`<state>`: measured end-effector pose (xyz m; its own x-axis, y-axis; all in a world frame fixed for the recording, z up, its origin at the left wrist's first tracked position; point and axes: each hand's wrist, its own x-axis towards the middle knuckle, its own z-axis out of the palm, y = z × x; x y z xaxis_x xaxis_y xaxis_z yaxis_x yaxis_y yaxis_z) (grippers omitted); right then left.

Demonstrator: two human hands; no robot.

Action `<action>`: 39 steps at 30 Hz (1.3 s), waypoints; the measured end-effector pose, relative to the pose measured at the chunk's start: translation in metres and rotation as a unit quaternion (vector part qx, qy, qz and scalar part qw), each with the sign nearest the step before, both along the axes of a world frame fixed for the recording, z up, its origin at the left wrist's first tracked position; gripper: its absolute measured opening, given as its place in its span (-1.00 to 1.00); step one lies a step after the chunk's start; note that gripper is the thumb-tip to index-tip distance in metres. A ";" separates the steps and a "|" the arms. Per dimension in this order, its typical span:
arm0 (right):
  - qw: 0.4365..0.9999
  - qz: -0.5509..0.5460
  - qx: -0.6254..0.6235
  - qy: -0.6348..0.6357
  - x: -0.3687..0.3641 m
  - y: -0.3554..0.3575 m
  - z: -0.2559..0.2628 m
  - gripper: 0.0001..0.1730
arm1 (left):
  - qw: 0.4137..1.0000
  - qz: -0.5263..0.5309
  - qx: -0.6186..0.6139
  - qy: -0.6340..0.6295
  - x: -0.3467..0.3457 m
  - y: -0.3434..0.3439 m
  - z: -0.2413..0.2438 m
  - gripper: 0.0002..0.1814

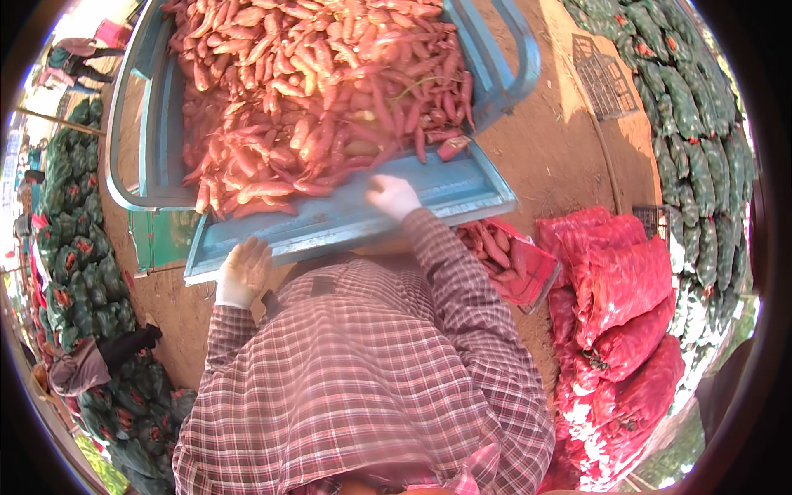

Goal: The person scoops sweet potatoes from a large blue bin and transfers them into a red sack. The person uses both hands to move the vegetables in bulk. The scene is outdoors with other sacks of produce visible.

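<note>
A heap of red-skinned sweet potatoes [297,105] fills the bed of a blue metal cart [159,124], spilling onto its lowered tailgate [396,185]. My right hand [393,195], in a white glove, is over the tailgate just below the heap's lower edge. Its fingers are curled, and whether anything is inside them cannot be made out. My left hand [245,269], also gloved, is at the tailgate's near edge on the left with its fingers extended and nothing in it. One broken sweet potato [453,148] lies at the tailgate's right end.
Beside me on the right, a red crate [520,266] holds sweet potatoes, with full red mesh sacks [625,297] beyond it. Green mesh sacks are stacked at far right [680,105] and left [80,260]. A person [86,365] is at left, another person [77,59] at upper left.
</note>
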<state>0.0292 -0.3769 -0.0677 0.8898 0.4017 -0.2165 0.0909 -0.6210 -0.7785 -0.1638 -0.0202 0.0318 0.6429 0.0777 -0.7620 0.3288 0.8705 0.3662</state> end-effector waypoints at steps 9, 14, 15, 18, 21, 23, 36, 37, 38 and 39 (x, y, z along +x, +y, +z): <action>0.980 -0.009 -0.123 -0.155 0.160 0.123 -0.040 -0.46 | 0.996 0.061 -0.025 0.055 0.031 0.037 -0.020 -0.49; 0.957 0.119 -0.220 -0.145 0.153 0.231 -0.058 -0.36 | 0.996 0.033 -0.067 0.043 0.058 0.046 -0.034 -0.43; 0.926 0.223 -0.263 -0.157 0.143 0.232 -0.060 -0.35 | 0.996 0.032 -0.070 0.049 0.063 0.048 -0.034 -0.45; 0.926 0.243 -0.232 -0.175 0.111 0.205 -0.005 -0.46 | 0.994 0.047 -0.082 0.052 0.076 0.063 -0.037 -0.49; 0.936 0.292 -0.145 -0.135 0.088 0.159 0.015 -0.56 | 0.988 0.092 -0.108 0.060 0.069 0.077 -0.048 -0.49; 0.957 0.239 -0.128 -0.102 0.090 0.124 -0.008 -0.57 | 0.987 0.106 -0.110 0.054 0.071 0.082 -0.051 -0.49; 0.965 0.111 -0.215 -0.101 0.189 0.245 0.001 -0.48 | 0.995 -0.040 -0.018 -0.092 0.132 0.042 -0.048 -0.20; 0.983 0.136 -0.118 -0.028 0.177 0.239 0.020 -0.43 | 0.993 -0.022 -0.045 -0.105 0.134 0.035 -0.053 -0.20; 0.985 0.159 -0.025 0.057 0.165 0.234 0.039 -0.39 | 0.990 -0.003 -0.071 -0.118 0.136 0.029 -0.060 -0.19; 0.982 0.123 -0.007 0.146 0.158 0.238 0.043 -0.37 | 0.986 0.012 -0.096 -0.135 0.139 0.025 -0.066 -0.18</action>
